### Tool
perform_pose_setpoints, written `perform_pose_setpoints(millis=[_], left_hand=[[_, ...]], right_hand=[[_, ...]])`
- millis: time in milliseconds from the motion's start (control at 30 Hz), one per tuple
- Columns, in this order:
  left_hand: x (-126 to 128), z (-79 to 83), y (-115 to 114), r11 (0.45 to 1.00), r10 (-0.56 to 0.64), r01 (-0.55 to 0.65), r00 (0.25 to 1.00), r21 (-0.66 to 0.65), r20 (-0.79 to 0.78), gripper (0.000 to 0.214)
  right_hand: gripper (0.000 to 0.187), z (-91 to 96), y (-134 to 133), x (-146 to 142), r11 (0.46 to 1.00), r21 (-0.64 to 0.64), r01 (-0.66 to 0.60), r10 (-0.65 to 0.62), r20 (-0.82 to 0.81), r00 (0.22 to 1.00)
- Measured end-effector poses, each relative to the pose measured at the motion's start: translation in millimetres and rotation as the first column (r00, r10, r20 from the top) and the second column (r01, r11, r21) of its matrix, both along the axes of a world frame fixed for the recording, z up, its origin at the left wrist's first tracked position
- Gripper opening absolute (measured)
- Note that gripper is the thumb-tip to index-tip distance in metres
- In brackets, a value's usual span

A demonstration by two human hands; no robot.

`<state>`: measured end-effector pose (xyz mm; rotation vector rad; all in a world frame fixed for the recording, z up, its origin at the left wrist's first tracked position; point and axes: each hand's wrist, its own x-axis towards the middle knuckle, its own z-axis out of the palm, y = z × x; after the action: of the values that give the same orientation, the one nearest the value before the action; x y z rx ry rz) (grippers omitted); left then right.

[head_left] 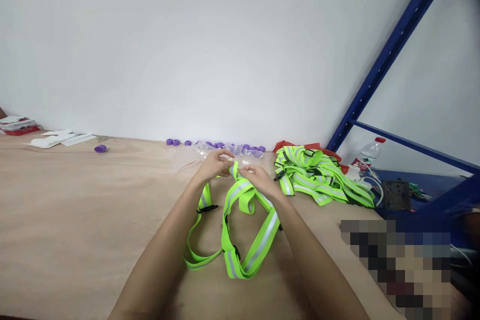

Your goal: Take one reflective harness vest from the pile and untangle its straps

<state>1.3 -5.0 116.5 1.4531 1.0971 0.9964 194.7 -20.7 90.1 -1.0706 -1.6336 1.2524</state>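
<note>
A neon-green strap harness with silver reflective stripes lies in loops on the wooden table in front of me. My left hand pinches the top of the strap with closed fingers. My right hand grips the same strap just to the right, fingers curled over it. Both forearms reach in from the bottom of the view, and black plastic buckles show on the loops below the hands.
A pile of the same green reflective straps sits to the right on red fabric. Purple caps and a clear bag line the wall; one purple cap lies apart. White papers far left, a water bottle and a blue rack right.
</note>
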Motion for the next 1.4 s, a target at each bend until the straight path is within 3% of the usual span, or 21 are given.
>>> perform_pose_setpoints(millis=[200, 433, 500, 633, 767, 833, 933, 1033, 1200, 1400], left_hand=[[-11.0, -0.4, 4.0, 0.999, 0.035, -0.036, 0.998, -0.021, -0.057, 0.023], [-20.7, -2.0, 5.9, 0.996, 0.044, -0.055, 0.989, -0.073, -0.141, 0.018], [-23.6, -2.1, 6.7, 0.995, 0.044, -0.057, 0.987, -0.077, -0.156, 0.018], [-25.6, -4.9, 8.8, 0.994, 0.04, -0.058, 0.983, -0.091, -0.181, 0.015], [-21.9, -11.5, 11.0, 0.991, -0.003, -0.023, 0.981, -0.131, -0.195, 0.013], [-19.9, -14.1, 11.8, 0.989, -0.027, -0.004, 0.979, -0.15, -0.203, 0.014], [-19.3, -15.2, 12.2, 0.985, -0.052, 0.015, 0.975, -0.17, -0.215, 0.016], [-21.7, -14.2, 12.3, 0.983, -0.079, 0.04, 0.972, -0.178, -0.22, 0.018], [-30.2, -12.1, 12.5, 0.976, -0.145, 0.108, 0.97, -0.188, -0.194, 0.02], [-39.8, -1.1, 6.7, 0.952, -0.259, 0.253, 0.966, -0.174, -0.014, 0.029]], right_hand=[[0.034, 5.1, -2.3, 6.0, 0.992, -0.072, -0.104, 0.102, -0.033, 0.994], [0.03, 21.8, -3.2, 29.4, 0.999, -0.044, -0.025, 0.01, -0.311, 0.95], [0.028, 23.4, -2.8, 34.4, 1.0, 0.009, 0.017, -0.013, -0.31, 0.951], [0.024, 22.8, -0.3, 37.5, 0.985, 0.137, 0.107, -0.086, -0.152, 0.985], [0.029, 20.2, -0.6, 34.1, 0.985, 0.135, 0.108, -0.098, -0.081, 0.992], [0.028, 17.3, -1.4, 32.5, 0.99, 0.125, 0.07, -0.082, 0.088, 0.993], [0.032, 10.0, -0.3, 31.4, 0.99, 0.132, 0.043, -0.099, 0.453, 0.886], [0.017, 3.0, 3.3, 30.8, 0.991, 0.132, 0.039, -0.11, 0.585, 0.804], [0.014, 4.3, 5.7, 30.9, 0.961, 0.239, 0.137, -0.24, 0.482, 0.843], [0.017, 9.5, 8.1, 35.9, 0.881, 0.253, 0.399, -0.431, 0.087, 0.898]])
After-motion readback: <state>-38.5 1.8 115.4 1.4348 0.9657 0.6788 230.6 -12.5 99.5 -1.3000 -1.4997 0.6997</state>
